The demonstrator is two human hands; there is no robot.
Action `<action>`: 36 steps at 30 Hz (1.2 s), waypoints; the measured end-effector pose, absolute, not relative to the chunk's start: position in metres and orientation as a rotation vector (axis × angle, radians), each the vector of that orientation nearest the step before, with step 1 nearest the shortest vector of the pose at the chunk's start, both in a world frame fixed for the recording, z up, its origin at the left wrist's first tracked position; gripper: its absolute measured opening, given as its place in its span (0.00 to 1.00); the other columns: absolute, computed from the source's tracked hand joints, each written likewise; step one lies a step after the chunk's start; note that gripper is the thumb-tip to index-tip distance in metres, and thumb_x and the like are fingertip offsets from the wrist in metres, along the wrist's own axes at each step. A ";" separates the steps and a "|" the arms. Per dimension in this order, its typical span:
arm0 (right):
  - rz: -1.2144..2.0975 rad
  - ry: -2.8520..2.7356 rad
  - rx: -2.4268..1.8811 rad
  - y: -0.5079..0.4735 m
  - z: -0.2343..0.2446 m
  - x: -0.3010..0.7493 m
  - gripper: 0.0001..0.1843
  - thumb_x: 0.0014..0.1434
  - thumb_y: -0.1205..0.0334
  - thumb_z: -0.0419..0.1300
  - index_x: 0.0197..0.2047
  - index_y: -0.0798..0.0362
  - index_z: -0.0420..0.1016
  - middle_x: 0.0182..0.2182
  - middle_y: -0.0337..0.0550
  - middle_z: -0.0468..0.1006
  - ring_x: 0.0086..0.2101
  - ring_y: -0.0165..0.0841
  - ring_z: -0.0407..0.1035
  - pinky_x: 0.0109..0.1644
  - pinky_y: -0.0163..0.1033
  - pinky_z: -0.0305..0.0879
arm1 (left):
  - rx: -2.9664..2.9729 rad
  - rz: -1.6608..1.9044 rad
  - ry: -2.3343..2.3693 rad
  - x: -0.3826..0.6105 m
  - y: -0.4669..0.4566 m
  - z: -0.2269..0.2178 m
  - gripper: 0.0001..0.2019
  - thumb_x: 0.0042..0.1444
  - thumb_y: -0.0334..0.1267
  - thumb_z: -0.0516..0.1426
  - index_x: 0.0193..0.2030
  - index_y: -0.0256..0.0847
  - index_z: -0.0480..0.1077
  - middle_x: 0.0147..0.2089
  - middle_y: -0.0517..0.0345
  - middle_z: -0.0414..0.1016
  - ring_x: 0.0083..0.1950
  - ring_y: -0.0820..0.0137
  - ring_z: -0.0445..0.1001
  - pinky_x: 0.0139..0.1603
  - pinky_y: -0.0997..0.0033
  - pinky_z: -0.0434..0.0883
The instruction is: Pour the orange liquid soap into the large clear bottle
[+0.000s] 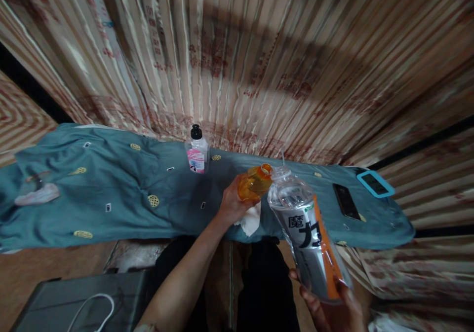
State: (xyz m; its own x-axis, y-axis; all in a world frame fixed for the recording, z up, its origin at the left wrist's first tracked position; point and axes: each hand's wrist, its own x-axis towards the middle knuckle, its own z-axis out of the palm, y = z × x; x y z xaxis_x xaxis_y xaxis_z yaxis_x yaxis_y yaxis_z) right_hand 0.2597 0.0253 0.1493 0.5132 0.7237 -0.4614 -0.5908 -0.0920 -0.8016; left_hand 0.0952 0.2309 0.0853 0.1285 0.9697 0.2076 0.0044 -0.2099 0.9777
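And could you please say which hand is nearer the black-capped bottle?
Left. The left hand, gripping the orange bottle, is below and right of the black-capped bottle in view; the right hand, holding the silver-labelled bottle, is farther down and right.

1. Carrier: long, narrow surface under a rumpled teal cloth (126, 208), yellow oval and small white rectangle prints; what's beneath is hidden.
2. Left end: crumpled whitish, see-through item (39, 194), can't tell what.
3. Back edge, left of middle: bottle with black cap (197, 152), pink label, upright.
4. Front, middle: white tissue (250, 222), partly covered.
5. Right: black phone-like slab (346, 202), flat.
6. Just beside it, farther right: blue-rimmed device (375, 183), dark screen.
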 end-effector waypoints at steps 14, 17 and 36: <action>1.081 -0.113 -1.217 0.024 0.157 0.254 0.25 0.37 0.44 0.83 0.38 0.43 0.87 0.38 0.45 0.86 0.32 0.45 0.83 0.28 0.35 0.79 | 1.494 1.234 1.050 0.092 0.233 0.088 0.30 0.43 0.36 0.73 0.54 0.42 0.71 0.51 0.55 0.84 0.50 0.60 0.84 0.56 0.60 0.80; 1.113 -0.121 -1.196 0.023 0.155 0.255 0.24 0.40 0.43 0.82 0.39 0.44 0.88 0.38 0.48 0.86 0.33 0.46 0.83 0.30 0.35 0.79 | 1.489 1.230 1.035 0.092 0.234 0.088 0.31 0.43 0.39 0.73 0.54 0.41 0.70 0.49 0.55 0.84 0.49 0.60 0.84 0.53 0.62 0.81; 1.296 -0.345 -1.056 0.009 0.120 0.300 0.26 0.51 0.48 0.76 0.54 0.38 0.84 0.47 0.52 0.85 0.41 0.53 0.83 0.33 0.43 0.81 | 1.445 1.184 1.036 0.097 0.233 0.092 0.31 0.43 0.40 0.72 0.55 0.40 0.70 0.52 0.52 0.84 0.52 0.57 0.84 0.56 0.59 0.80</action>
